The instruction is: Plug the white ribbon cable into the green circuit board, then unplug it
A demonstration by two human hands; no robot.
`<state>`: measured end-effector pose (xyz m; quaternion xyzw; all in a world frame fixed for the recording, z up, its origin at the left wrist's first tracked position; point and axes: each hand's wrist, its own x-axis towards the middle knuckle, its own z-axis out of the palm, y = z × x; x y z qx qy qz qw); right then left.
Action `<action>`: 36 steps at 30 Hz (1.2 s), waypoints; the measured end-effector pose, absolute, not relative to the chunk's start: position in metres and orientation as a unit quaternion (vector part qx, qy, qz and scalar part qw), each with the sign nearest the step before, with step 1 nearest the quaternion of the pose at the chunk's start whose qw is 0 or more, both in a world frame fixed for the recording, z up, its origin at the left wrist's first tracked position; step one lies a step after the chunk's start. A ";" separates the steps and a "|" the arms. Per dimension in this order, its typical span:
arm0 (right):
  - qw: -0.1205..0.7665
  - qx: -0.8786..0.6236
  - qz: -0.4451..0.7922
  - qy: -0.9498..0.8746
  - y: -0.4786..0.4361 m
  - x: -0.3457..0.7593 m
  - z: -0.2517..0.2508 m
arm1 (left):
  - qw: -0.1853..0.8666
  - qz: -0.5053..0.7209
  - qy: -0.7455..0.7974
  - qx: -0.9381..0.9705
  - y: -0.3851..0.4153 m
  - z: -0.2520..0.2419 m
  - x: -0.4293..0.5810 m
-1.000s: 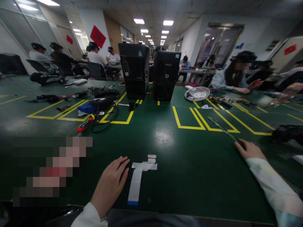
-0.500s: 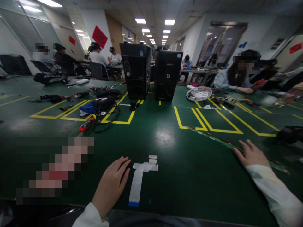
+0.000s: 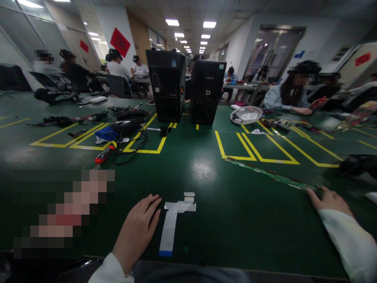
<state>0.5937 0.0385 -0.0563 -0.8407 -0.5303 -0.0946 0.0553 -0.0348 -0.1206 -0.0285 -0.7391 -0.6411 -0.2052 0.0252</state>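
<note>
My left hand point(image 3: 138, 228) lies on the green tabletop, fingers stretched out and holding nothing. Just right of its fingertips is a white flat ribbon cable point(image 3: 168, 232) with a blue end, bent across itself near a small connector. At the right, my right hand point(image 3: 332, 202) is closed around the near end of a long, narrow green circuit board strip point(image 3: 265, 171). Its thumb lies along the near side of the strip and its fingers along the far side. The hand hides that end; the other end points left, by a yellow tape mark.
Two black computer towers point(image 3: 166, 86) stand at the back of the table point(image 3: 203, 228). A red-handled screwdriver point(image 3: 104, 154) lies left among cables and a blue item. A white basket point(image 3: 246, 114) stands back right. A co-worker point(image 3: 297, 90) sits beyond it; a blurred patch covers the left front.
My right hand has shifted right along the circuit board strip toward its near end, and the strip has turned slightly. The left hand and the ribbon cable have stayed put.
</note>
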 end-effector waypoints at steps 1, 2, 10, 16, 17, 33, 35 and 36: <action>0.067 -0.840 -0.071 -0.533 0.040 0.587 -0.053 | 0.026 -0.204 -0.641 -0.739 -0.121 -0.028 -0.035; 0.078 -0.836 -0.051 -0.540 0.040 0.579 -0.049 | 0.027 -0.203 -0.641 -0.739 -0.121 -0.028 -0.034; 0.143 -0.687 -0.014 -0.712 0.045 0.518 -0.044 | 0.032 -0.197 -0.641 -0.741 -0.121 -0.028 -0.035; 0.190 -0.504 0.014 -0.842 0.050 0.459 -0.047 | 0.030 -0.202 -0.641 -0.740 -0.120 -0.027 -0.034; 0.192 -0.475 0.013 -0.859 0.051 0.447 -0.047 | 0.031 -0.204 -0.641 -0.739 -0.120 -0.027 -0.033; 0.220 -0.360 -0.038 -0.906 0.042 0.342 -0.031 | -0.035 -0.206 -0.566 -0.797 -0.118 -0.009 -0.019; 0.236 -0.339 -0.043 -0.910 0.043 0.335 -0.030 | -0.042 -0.186 -0.521 -0.832 -0.116 0.001 -0.008; 0.241 -0.324 -0.042 -0.914 0.045 0.329 -0.031 | -0.042 -0.177 -0.506 -0.843 -0.114 0.005 -0.002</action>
